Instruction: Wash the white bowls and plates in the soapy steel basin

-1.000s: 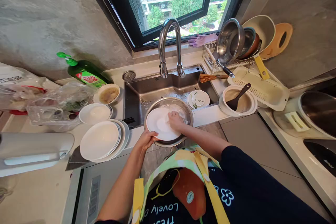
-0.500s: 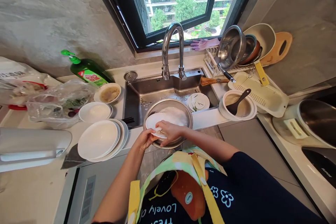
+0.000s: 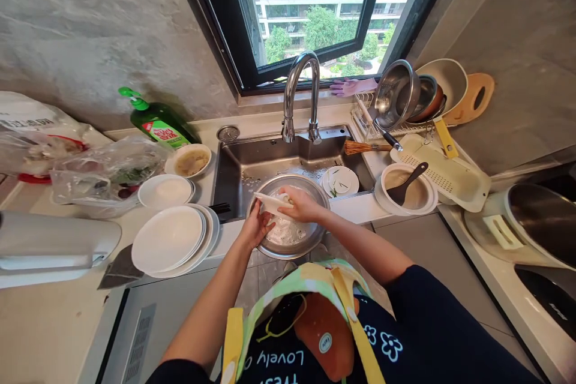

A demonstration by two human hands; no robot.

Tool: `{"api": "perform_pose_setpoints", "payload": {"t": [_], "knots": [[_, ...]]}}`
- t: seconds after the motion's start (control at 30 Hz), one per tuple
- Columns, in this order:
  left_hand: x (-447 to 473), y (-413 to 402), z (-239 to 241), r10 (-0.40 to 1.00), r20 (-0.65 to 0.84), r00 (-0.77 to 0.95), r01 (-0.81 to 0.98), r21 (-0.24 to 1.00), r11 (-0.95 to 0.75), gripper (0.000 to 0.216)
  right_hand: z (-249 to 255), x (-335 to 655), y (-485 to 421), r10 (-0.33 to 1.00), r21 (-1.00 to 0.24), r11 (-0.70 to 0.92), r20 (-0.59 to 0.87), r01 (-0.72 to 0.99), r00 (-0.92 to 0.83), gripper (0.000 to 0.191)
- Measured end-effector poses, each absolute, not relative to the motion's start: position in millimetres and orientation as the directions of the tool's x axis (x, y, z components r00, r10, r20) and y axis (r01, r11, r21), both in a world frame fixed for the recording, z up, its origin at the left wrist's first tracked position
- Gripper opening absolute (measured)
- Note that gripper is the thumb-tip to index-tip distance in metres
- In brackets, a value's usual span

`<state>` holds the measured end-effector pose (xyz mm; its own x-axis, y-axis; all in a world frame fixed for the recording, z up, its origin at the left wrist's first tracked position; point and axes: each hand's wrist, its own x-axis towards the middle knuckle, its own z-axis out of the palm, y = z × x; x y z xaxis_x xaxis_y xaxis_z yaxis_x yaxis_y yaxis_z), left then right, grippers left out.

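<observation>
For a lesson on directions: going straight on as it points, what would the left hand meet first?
The left hand points away from the body, so first the white plate it holds; beyond, probably the sink wall, depth unclear.

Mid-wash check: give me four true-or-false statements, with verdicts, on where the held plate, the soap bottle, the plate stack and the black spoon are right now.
1. The left hand and right hand hold a white round plate over the round steel basin. True.
2. The green soap bottle is right of the steel sink. False: it is left of the sink, by the wall.
3. A stack of white plates sits on the counter left of the sink. True.
4. The black spoon lies in the sink. False: it rests in the white bowl right of the sink.
</observation>
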<state>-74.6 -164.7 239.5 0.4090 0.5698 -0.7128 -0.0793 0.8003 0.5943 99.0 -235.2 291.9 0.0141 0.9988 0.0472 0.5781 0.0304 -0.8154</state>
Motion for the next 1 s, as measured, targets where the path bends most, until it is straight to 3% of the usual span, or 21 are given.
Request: {"api": "perform_pose_setpoints", "payload": {"t": [0.1,0.23,0.33,0.43,0.57,0.73,0.87,1.0], "knots": [[-65.1,-166.7,231.5,0.597,-0.734,0.324,-0.093,0.604,0.792,0.028,293.8,114.9,-232.8,0.995,-0.899,-0.043,0.0,0.437,0.1,0.034],[-62.1,-167.3,225.5,0.64,-0.719,0.27,-0.09,0.643,0.76,0.025,282.3,129.0,-233.5,0.979,-0.989,-0.074,-0.048,0.128,0.197,0.038],[-67.9,-166.3,226.6,0.652,-0.703,0.284,-0.035,0.672,0.74,0.033,264.1,133.5,-234.8,0.95,-0.988,-0.125,-0.146,-0.093,0.276,0.042],[-77.5,-165.4,235.7,0.603,-0.733,0.314,0.031,0.643,0.765,0.042,243.8,134.1,-235.9,0.899,-0.97,-0.164,-0.223,-0.182,0.378,0.044],[-89.5,-165.8,254.7,0.579,-0.723,0.377,0.1,0.653,0.75,0.045,223.3,135.9,-237.1,0.853,-0.969,-0.207,-0.246,-0.133,0.461,0.04],[-97.9,-166.4,263.4,0.612,-0.681,0.401,0.147,0.708,0.691,0.04,208.8,140.4,-236.6,0.822,-0.943,-0.319,-0.228,0.091,0.522,0.035],[-101.3,-167.6,261.0,0.704,-0.604,0.374,0.01,0.761,0.648,0.036,195.6,131.0,-234.4,0.792,-0.888,-0.419,-0.256,0.188,0.554,0.035],[-102.4,-172.7,261.3,0.75,-0.492,0.441,-0.161,0.78,0.605,0.049,183.2,117.1,-230.9,0.778,-0.837,-0.499,-0.318,0.225,0.542,0.033]]}}
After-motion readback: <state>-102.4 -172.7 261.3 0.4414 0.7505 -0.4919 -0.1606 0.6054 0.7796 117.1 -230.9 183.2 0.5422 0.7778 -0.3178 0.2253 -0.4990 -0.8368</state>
